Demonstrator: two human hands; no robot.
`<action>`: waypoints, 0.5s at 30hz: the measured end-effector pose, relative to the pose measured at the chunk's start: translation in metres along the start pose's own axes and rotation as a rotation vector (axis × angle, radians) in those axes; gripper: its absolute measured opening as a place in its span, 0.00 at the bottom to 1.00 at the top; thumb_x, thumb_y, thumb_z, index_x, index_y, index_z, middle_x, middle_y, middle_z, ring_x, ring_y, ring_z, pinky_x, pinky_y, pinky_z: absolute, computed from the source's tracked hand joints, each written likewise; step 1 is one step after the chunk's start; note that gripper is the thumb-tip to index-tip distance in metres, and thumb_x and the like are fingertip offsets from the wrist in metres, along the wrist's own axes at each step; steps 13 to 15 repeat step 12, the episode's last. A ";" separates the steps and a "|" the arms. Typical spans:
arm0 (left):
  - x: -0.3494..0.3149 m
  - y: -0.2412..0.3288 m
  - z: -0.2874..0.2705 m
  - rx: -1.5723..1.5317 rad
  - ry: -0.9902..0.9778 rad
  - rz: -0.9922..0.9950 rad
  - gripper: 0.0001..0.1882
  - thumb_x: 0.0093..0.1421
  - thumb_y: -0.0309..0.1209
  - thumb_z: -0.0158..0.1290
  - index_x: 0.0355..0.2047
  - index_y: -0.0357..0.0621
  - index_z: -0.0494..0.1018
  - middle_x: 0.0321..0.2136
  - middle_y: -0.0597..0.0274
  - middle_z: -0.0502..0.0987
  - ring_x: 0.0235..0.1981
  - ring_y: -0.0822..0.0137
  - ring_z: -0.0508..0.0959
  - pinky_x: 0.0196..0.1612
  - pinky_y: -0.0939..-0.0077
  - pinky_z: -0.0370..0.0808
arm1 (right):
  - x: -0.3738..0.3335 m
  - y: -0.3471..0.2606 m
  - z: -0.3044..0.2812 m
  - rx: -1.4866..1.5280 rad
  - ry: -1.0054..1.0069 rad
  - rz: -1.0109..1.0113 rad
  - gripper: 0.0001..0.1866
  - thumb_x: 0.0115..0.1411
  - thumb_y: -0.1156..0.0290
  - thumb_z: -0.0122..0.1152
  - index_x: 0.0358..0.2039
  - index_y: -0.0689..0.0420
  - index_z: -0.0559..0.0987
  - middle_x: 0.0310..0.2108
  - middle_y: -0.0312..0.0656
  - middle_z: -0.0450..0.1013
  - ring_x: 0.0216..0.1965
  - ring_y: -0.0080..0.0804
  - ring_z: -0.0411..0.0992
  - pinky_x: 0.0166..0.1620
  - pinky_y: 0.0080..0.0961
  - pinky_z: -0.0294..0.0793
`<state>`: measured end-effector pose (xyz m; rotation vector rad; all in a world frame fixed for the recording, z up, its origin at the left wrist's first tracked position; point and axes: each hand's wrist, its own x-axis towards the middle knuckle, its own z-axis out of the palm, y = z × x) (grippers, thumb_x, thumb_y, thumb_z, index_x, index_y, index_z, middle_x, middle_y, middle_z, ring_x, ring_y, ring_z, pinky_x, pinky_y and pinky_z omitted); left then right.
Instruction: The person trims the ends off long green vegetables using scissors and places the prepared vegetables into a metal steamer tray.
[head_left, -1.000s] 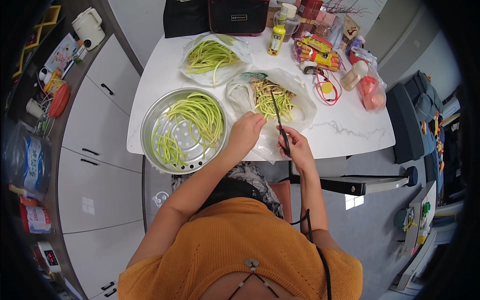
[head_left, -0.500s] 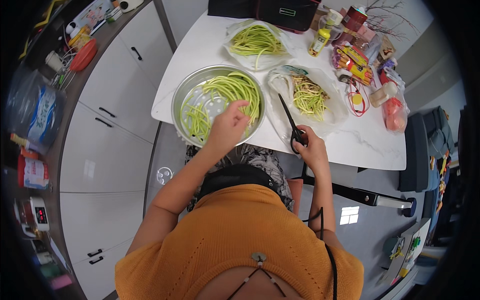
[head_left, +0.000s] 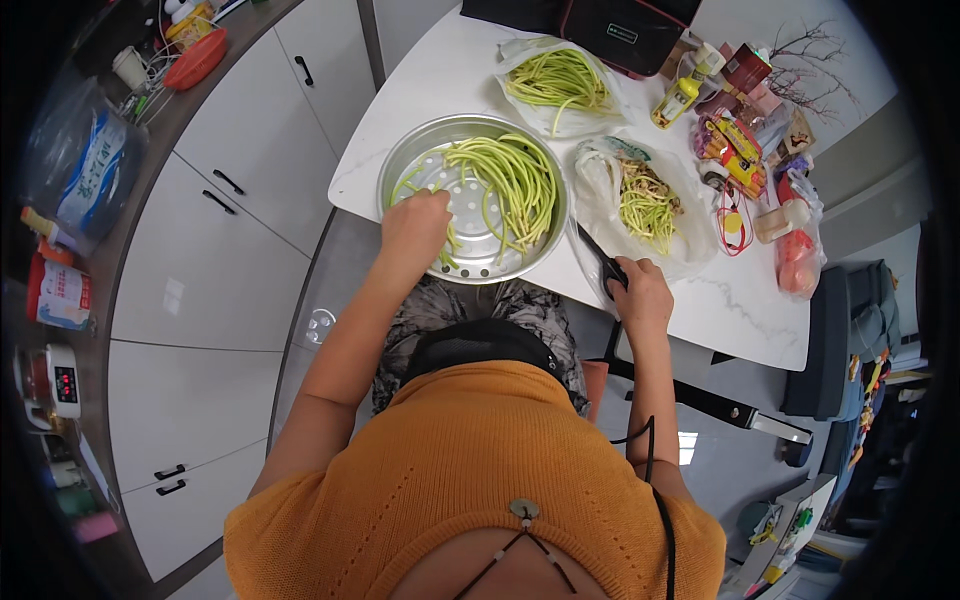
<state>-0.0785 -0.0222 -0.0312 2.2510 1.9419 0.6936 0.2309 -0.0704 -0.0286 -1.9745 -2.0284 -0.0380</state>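
Observation:
A round metal steamer pan (head_left: 392,150) with holes in its bottom stands at the table's near edge. Long green garlic scapes (head_left: 520,185) lie curved along its right side. Over the pan's left part, my left hand (head_left: 415,230) is closed, fingers curled down around short cut scapes that show at its edges; the fingertips are hidden. My right hand (head_left: 643,295) grips the handles of black scissors (head_left: 598,252), their blades together and pointing up-left beside the pan. Just beyond, an open plastic bag (head_left: 600,200) holds trimmed scape ends (head_left: 648,210), some brownish.
Another plastic bag of whole scapes (head_left: 560,80) lies behind the pan. A yellow bottle (head_left: 677,100), snack packs (head_left: 732,155) and a bag of round reddish things (head_left: 797,255) stand along the right side. White cabinets (head_left: 220,240) run along my left.
My left hand has moved left in the pan from the long scapes to the short pieces and closed. The scissors have drawn slightly nearer the pan. The view has shifted.

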 end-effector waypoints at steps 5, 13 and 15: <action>0.001 0.001 -0.001 0.021 0.077 -0.010 0.05 0.51 0.29 0.52 0.25 0.41 0.72 0.24 0.54 0.73 0.28 0.54 0.76 0.31 0.63 0.73 | 0.016 -0.008 -0.007 0.068 0.116 -0.148 0.11 0.45 0.69 0.63 0.33 0.53 0.78 0.27 0.39 0.71 0.32 0.37 0.70 0.34 0.31 0.71; 0.000 0.004 -0.005 -0.075 0.094 -0.029 0.05 0.53 0.31 0.51 0.29 0.44 0.74 0.28 0.56 0.73 0.31 0.54 0.75 0.33 0.63 0.72 | 0.077 -0.072 -0.007 0.301 0.036 -0.320 0.07 0.49 0.70 0.61 0.30 0.54 0.78 0.27 0.40 0.72 0.33 0.37 0.72 0.33 0.29 0.70; 0.000 0.004 -0.005 -0.075 0.094 -0.029 0.05 0.53 0.31 0.51 0.29 0.44 0.74 0.28 0.56 0.73 0.31 0.54 0.75 0.33 0.63 0.72 | 0.077 -0.072 -0.007 0.301 0.036 -0.320 0.07 0.49 0.70 0.61 0.30 0.54 0.78 0.27 0.40 0.72 0.33 0.37 0.72 0.33 0.29 0.70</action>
